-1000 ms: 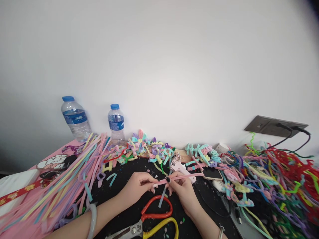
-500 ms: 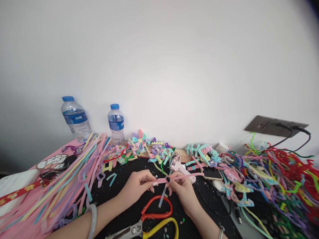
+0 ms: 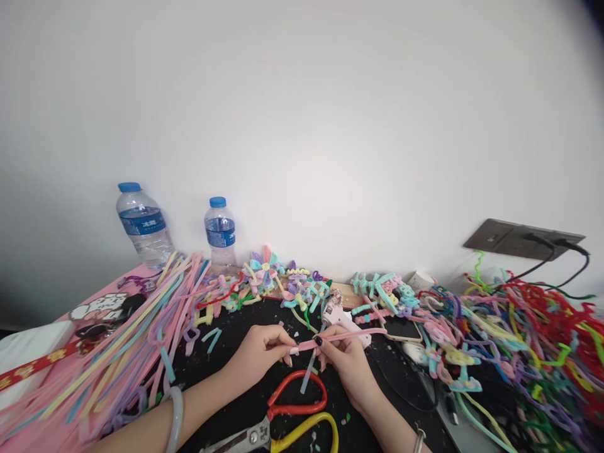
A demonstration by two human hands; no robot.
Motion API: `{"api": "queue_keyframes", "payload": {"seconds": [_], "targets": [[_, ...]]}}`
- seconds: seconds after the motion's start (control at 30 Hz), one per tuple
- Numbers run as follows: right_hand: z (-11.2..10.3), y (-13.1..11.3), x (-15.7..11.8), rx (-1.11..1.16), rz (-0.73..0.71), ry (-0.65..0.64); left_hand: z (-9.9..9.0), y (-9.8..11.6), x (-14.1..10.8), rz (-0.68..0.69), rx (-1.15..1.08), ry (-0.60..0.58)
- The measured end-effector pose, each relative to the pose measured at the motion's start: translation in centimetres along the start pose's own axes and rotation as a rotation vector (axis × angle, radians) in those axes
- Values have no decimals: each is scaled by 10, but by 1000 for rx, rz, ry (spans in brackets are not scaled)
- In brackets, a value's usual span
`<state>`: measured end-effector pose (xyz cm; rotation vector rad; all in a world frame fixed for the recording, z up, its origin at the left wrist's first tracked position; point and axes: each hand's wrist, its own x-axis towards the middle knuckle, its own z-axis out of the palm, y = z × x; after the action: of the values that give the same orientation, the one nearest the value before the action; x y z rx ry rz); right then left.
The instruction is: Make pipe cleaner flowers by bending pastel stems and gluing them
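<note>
A pink pipe cleaner stretches between my two hands over the black work surface. My left hand pinches its left end between thumb and fingertips. Close by, my right hand grips it between thumb and index finger, and the longer part sticks out to the right. Just behind my right hand lies a pale pink glue gun, partly covered by the fingers. A translucent glue stick shows below the fingertips. Scissors with one red and one yellow handle lie in front of the hands.
Long pastel pipe cleaners cover the left side. A colourful tangle of pipe cleaners fills the right. Finished flower shapes line the wall, near two water bottles. A phone and a cable lie right of the glue gun.
My left fingers have shifted slightly along the left end of the pink pipe cleaner. My right hand and the surrounding things look the same.
</note>
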<state>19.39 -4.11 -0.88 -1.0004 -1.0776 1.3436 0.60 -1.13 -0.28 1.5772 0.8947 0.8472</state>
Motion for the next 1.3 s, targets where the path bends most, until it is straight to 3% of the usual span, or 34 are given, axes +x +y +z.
{"api": "queue_keyframes", "payload": {"seconds": [0.23, 0.6, 0.93, 1.3], "targets": [[0, 0, 1, 26, -7, 1, 2, -3, 1, -3, -130, -14], [0, 1, 0, 35, 41, 44, 0, 1, 0, 47, 60, 10], [-1, 1, 0, 66, 45, 24, 1, -6, 4, -59, -229, -2], [1, -2, -1, 73, 46, 29, 3, -1, 1, -25, -125, -27]]}}
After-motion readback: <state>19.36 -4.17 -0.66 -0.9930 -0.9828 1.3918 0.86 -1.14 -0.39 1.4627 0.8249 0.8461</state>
